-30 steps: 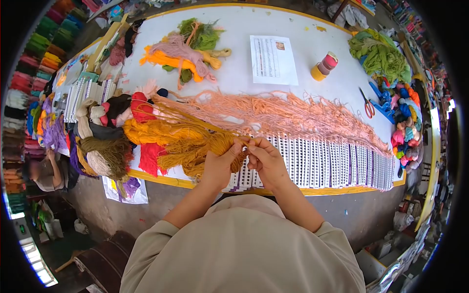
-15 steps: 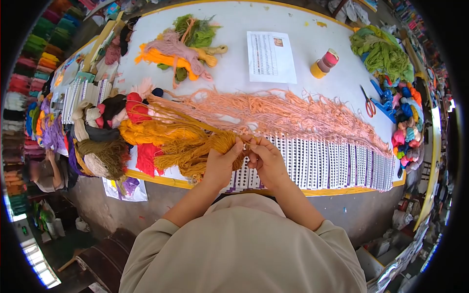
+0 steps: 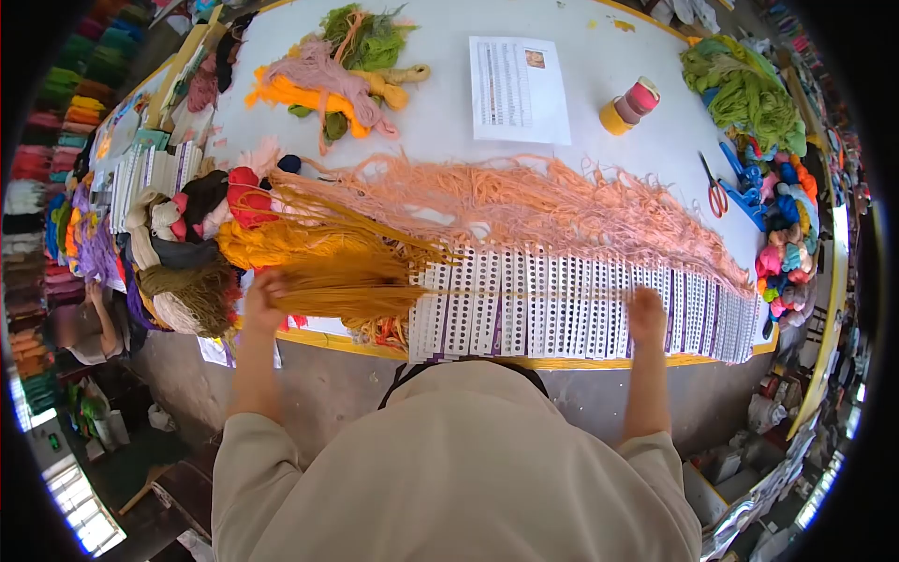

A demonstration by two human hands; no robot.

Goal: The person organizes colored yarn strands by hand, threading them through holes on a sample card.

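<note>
My left hand (image 3: 263,304) is closed round the left part of a mustard-gold yarn hank (image 3: 351,283), which is blurred by motion. Far to the right, my right hand (image 3: 645,315) is closed on a thin strand (image 3: 543,295) of the same colour, stretched level from the hank across the punched white cards (image 3: 515,323). Behind the cards lies a long spread of peach-pink yarn (image 3: 562,201). Orange-yellow yarn (image 3: 253,245) sits just above my left hand.
At the back are mixed skeins (image 3: 323,80), a printed sheet (image 3: 518,89) and thread cones (image 3: 630,106). Red-handled scissors (image 3: 716,199) and green yarn (image 3: 744,94) lie at the right. Another person (image 3: 94,328) is at the far left.
My hands were together at the table's front middle. They are now wide apart, the left with the hank moved left, the right moved right with a strand drawn taut.
</note>
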